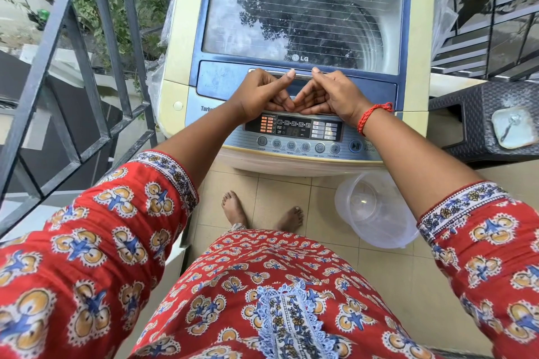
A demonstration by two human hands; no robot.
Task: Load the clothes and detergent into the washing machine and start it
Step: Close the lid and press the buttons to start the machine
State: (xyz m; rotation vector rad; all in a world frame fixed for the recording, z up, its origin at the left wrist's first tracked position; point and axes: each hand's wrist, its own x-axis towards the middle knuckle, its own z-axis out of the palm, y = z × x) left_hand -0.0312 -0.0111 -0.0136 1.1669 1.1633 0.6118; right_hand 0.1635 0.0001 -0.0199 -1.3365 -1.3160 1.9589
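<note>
Both hands, left (264,93) and right (329,95), curl fingers under shut lid (300,20) handle (294,72); opening step; lift next.

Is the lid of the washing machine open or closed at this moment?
Closed. The glass lid lies flat on the machine, and both hands, left hand and right hand, rest at its front handle.

Beige tiled floor (390,268) below hands; black metal railing (73,73) left of left hand; dark woven-pattern stool (466,119) right of right hand; daylight.
</note>
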